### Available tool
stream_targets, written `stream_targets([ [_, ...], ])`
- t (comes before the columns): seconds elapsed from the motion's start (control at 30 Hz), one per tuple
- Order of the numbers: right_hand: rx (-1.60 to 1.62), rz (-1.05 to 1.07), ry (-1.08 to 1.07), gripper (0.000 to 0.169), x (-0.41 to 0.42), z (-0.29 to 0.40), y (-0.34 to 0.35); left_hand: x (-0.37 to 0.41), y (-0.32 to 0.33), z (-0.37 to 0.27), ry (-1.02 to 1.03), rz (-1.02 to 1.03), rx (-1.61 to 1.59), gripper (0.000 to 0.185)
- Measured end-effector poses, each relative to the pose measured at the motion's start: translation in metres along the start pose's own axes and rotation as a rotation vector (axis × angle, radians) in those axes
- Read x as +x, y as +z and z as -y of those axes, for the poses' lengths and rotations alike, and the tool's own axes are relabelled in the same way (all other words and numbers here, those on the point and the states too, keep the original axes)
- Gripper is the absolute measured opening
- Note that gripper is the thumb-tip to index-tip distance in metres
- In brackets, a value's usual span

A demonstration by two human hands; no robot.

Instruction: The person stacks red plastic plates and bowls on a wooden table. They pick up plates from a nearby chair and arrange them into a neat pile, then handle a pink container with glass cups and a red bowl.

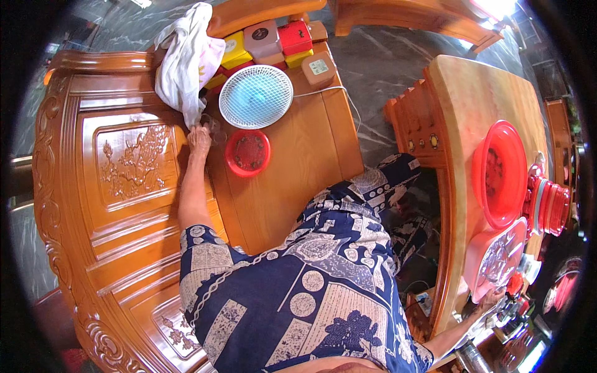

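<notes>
My left hand [199, 140] reaches along the carved backrest and pinches the lower end of a white cloth [186, 70]. That cloth hangs over the armrest and narrows toward my fingers. Close to these fingers, partly hidden, is a clear plastic item [215, 128]. A red plastic dish [247, 153] with dark bits inside sits on the bench seat, next to a white-and-blue lattice basket [256, 96]. Far to the other side, my right hand [490, 298] is at the near end of a pink plastic tub [496, 261] holding clear plastic; its fingers are too small to make out.
Yellow, grey and red boxes [263, 39] stand by the armrest, near a brown box [319, 69] and a white cord [322, 91]. On the wooden table [485, 88] are a large red basin [501, 175] and stacked red containers [550, 205]. A metal cup [471, 356] stands near my right forearm.
</notes>
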State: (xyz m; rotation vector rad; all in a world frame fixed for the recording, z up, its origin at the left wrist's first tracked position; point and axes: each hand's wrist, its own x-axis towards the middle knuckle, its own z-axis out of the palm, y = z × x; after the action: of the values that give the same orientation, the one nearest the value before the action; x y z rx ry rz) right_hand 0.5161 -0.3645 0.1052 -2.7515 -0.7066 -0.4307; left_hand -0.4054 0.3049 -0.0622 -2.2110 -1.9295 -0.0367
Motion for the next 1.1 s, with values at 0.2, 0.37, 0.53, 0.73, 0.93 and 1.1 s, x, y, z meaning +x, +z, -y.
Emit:
stream_targets([
  [0.2,-0.121,-0.052,0.078,0.042,0.006,0.019,0.007,-0.020,-0.083,0.004,0.034,-0.065,0.076,0.009],
  [0.37,-0.117,-0.288,0.131,0.034,-0.017,0.047,-0.016,-0.027,-0.140,-0.009,0.162,-0.161,0.066,0.010],
  [0.53,0.275,-0.582,-0.056,0.031,-0.042,0.152,-0.064,-0.029,-0.199,-0.084,0.398,-0.255,-0.029,0.014],
  [0.73,0.194,-0.386,-0.462,0.028,-0.070,0.260,-0.045,-0.041,-0.141,-0.197,0.771,-0.216,-0.144,0.011],
  [0.93,0.404,-0.166,-0.729,0.023,-0.112,0.370,-0.009,-0.051,-0.111,-0.279,0.869,-0.184,-0.186,0.012],
  [1.1,0.483,-0.092,-0.832,0.029,-0.120,0.412,-0.003,-0.030,-0.174,-0.331,0.971,-0.320,-0.246,0.011],
])
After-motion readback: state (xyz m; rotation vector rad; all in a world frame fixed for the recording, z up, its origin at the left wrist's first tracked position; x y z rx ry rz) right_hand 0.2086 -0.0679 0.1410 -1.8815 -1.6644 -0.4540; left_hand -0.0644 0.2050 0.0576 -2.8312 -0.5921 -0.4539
